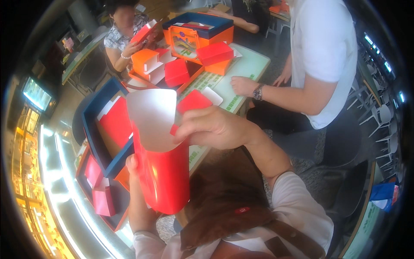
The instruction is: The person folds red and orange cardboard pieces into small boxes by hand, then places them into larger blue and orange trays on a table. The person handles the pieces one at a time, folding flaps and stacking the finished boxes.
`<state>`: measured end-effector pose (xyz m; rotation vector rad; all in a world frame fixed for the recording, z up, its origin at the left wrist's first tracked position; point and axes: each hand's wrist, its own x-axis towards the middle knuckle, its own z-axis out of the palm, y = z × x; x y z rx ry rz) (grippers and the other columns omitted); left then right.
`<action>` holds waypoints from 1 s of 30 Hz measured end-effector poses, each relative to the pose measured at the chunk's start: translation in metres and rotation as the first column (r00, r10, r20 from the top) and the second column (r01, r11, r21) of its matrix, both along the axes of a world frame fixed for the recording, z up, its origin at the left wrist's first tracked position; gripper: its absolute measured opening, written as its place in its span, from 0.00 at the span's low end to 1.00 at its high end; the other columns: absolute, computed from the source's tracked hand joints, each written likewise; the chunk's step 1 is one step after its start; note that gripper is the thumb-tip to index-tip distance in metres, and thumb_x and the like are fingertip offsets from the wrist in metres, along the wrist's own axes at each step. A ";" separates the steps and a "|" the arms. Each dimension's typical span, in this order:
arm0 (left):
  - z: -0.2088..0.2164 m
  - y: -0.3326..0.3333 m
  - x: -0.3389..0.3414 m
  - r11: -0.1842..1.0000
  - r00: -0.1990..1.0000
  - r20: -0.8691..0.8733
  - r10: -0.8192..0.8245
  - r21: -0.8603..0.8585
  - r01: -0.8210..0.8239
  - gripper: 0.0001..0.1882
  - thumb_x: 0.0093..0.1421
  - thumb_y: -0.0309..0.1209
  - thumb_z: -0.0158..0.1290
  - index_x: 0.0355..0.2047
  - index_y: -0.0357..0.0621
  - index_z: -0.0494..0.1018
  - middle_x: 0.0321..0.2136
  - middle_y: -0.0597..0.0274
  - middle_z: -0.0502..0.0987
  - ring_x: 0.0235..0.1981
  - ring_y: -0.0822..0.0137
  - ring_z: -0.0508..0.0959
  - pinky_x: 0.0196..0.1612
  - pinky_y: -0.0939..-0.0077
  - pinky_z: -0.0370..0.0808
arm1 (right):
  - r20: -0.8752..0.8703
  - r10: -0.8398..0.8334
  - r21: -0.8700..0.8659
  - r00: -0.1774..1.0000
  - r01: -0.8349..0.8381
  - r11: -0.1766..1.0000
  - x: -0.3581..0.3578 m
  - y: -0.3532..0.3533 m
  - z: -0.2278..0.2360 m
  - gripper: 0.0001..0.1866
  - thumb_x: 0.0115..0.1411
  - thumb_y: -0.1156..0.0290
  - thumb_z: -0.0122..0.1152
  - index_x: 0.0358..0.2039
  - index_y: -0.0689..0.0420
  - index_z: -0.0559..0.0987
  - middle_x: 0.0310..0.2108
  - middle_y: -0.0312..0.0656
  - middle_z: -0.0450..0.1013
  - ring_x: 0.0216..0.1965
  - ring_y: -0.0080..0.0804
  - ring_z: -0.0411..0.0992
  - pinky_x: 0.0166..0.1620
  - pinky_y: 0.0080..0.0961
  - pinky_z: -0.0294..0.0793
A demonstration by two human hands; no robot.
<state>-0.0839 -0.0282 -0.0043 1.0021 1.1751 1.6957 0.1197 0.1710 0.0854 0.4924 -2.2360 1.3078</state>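
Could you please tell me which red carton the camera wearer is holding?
The nearest, tall carton with the raised white-lined flap: it alone is held by the wearer's left hand and right hand.

Everything's shot from a head-worn fisheye, tipped down and forward; the right hand (217, 128) is caught super close, the table (251, 62) farther off, straight lines kinda bent toward the rim.

Shirt: the white fabric shirt (308, 222) had loose, creased sleeves (293, 198) that ended near the elbows.
Apron: the dark brown cloth apron (224, 185) was worn over it.
Strap: a broad brown band (286, 233) crossed the shirt.
Marking: a small red oval patch (242, 210) stood out.
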 end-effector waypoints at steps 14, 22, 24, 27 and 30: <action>0.059 -0.011 0.005 0.945 0.977 -0.202 0.075 0.328 -0.005 0.47 0.58 0.38 0.71 0.72 0.41 0.59 0.64 0.50 0.70 0.66 0.57 0.72 0.67 0.63 0.68 | -0.002 -0.110 0.288 0.994 0.106 0.952 0.029 0.015 0.032 0.08 0.59 0.82 0.65 0.40 0.62 0.80 0.37 0.44 0.77 0.36 0.40 0.77 0.40 0.29 0.76; 0.063 -0.011 0.011 0.957 0.843 -0.500 0.198 0.283 -0.057 0.59 0.46 0.44 0.79 0.73 0.39 0.59 0.65 0.52 0.69 0.67 0.59 0.70 0.69 0.61 0.66 | 0.001 -0.088 0.540 0.996 0.074 0.839 0.027 -0.014 0.043 0.07 0.60 0.78 0.63 0.39 0.59 0.80 0.33 0.45 0.73 0.34 0.43 0.76 0.36 0.32 0.75; 0.075 -0.006 0.020 0.956 0.858 -0.475 0.198 0.285 -0.063 0.61 0.44 0.44 0.80 0.73 0.40 0.58 0.65 0.51 0.69 0.66 0.59 0.70 0.68 0.61 0.67 | -0.019 -0.147 0.576 0.989 0.131 0.806 0.032 -0.016 0.050 0.07 0.59 0.78 0.62 0.39 0.58 0.80 0.32 0.45 0.71 0.33 0.43 0.76 0.35 0.34 0.75; 0.084 -0.024 0.035 0.959 0.879 -0.408 0.248 0.230 -0.164 0.60 0.45 0.42 0.80 0.73 0.40 0.58 0.64 0.49 0.71 0.65 0.57 0.72 0.67 0.60 0.68 | -0.085 -0.218 0.609 0.972 0.224 0.761 0.028 -0.020 0.040 0.07 0.59 0.78 0.60 0.39 0.57 0.79 0.31 0.45 0.71 0.34 0.44 0.76 0.36 0.37 0.76; 0.077 -0.028 0.032 0.941 0.758 -0.566 0.323 0.276 -0.195 0.47 0.49 0.39 0.78 0.66 0.39 0.67 0.60 0.49 0.75 0.61 0.54 0.77 0.63 0.61 0.72 | -0.045 -0.297 0.652 0.954 0.253 0.715 0.017 -0.010 0.034 0.07 0.60 0.76 0.57 0.39 0.57 0.78 0.32 0.47 0.73 0.35 0.48 0.78 0.37 0.40 0.77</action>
